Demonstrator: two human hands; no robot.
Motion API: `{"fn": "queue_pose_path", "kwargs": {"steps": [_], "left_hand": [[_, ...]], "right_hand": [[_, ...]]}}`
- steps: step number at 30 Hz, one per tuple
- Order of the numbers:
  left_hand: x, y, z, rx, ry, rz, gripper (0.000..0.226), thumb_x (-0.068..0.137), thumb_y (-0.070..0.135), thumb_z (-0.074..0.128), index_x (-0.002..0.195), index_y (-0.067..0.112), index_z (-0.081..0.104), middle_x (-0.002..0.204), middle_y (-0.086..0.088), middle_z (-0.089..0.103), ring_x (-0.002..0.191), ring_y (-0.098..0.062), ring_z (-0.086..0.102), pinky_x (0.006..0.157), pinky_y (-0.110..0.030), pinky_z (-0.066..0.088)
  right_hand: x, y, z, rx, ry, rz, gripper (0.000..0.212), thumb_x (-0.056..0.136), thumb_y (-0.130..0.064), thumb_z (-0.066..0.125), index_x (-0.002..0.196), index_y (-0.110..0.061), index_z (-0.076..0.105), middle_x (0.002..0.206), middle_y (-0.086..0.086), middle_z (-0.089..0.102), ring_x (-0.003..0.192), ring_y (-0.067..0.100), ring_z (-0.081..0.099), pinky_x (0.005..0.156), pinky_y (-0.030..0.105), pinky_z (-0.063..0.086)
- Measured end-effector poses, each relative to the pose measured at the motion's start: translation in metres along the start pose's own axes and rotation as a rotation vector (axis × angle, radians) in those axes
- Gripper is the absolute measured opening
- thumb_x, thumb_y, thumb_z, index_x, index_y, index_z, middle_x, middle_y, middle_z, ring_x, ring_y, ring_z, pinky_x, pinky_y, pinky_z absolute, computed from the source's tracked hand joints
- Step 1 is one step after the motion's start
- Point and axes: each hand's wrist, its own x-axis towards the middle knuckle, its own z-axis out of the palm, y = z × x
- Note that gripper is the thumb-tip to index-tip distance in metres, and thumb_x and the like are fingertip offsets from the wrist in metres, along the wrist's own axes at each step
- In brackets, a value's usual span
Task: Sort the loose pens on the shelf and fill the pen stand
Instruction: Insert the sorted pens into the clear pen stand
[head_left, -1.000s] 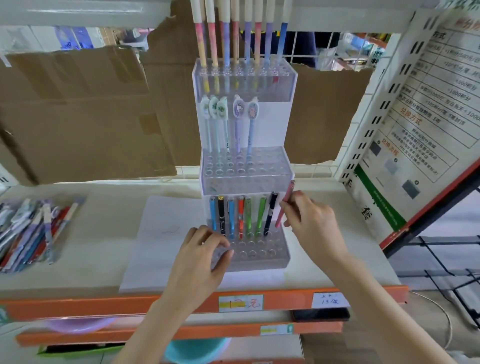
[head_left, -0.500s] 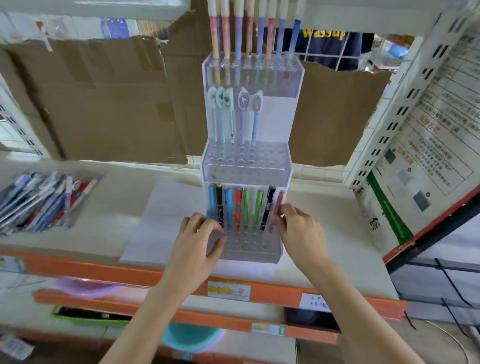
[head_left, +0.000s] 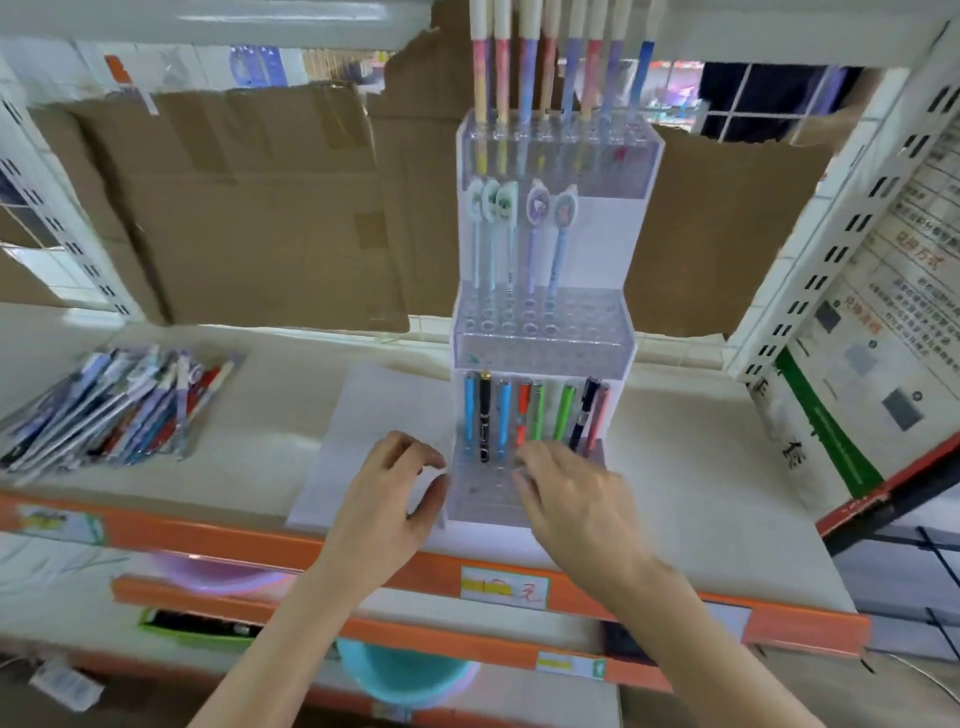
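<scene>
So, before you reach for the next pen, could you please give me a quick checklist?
1. Pink pen seated in the bottom tier of the pen stand: ok.
2. Right hand free of pens: ok.
3. Left hand empty: ok.
4. Free holes in the bottom tier: ok, front rows look open.
5. Loose pens remain at the left of the shelf: ok.
6. Stand sitting level: cannot tell.

Two bare forearms, sleeves not visible in frame. Left hand (head_left: 387, 493) and right hand (head_left: 574, 499) both bare: gloves, rings, watches not seen. Nails short, unpainted as far as motion blur allows.
</scene>
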Motion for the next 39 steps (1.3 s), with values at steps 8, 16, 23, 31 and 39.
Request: {"fn": "queue_pose_path", "kwargs": {"steps": [8,16,23,31,39], "left_hand": [[-0.02,-0.114,-0.08,0.211,-0.032,-0.254,0.017,0.081,0.024,0.058,0.088,0.009,0.064,0.089,-0.008,0.059,0.08,-0.031,0.06,0.071,-0.039,0.052],[-0.015,-0.203,-0.146,0.388,0.096,-0.625,0.03,0.082,0.015,0.064,0.108,-0.001,0.061,0.114,-0.024,0.05,0.111,-0.044,0.042,0.096,-0.048,0.033],[0.013,-0.248,-0.153,0.415,-0.093,-0.829,0.063,0.093,0.049,0.042,0.137,0.004,0.033,0.145,-0.02,0.029,0.136,-0.037,0.021,0.108,-0.048,0.023],[0.03,-0.25,-0.131,0.47,-0.052,-0.736,0.087,0.078,0.065,0.056,0.132,0.0,0.034,0.139,-0.018,0.038,0.132,-0.035,0.031,0.106,-0.044,0.027],[0.031,-0.234,-0.107,0.497,-0.108,-0.68,0.097,0.064,0.076,0.06,0.117,-0.004,0.048,0.115,-0.02,0.054,0.104,-0.034,0.054,0.086,-0.038,0.044]], "right_hand": [[0.069,-0.125,0.069,0.173,-0.225,-0.285,0.019,0.066,-0.019,0.073,0.083,-0.015,0.065,0.073,0.0,0.06,0.062,0.02,0.063,0.037,0.024,0.045],[0.143,-0.207,0.143,0.318,-0.557,-0.106,0.029,0.095,-0.02,0.042,0.119,-0.008,0.053,0.122,0.01,0.054,0.111,0.03,0.054,0.088,0.033,0.043],[0.198,-0.26,0.187,0.576,-0.632,0.269,0.026,0.094,-0.029,0.045,0.078,-0.012,0.056,0.092,0.017,0.067,0.093,0.034,0.064,0.063,0.027,0.04],[0.21,-0.259,0.178,0.666,-0.761,0.492,0.022,0.082,-0.003,0.045,0.067,-0.006,0.061,0.055,0.008,0.057,0.028,0.008,0.046,0.035,0.017,0.041],[0.186,-0.221,0.158,0.677,-0.633,0.56,0.018,0.083,-0.006,0.045,0.08,-0.004,0.063,0.071,0.021,0.067,0.055,0.024,0.055,0.055,0.028,0.046]]}}
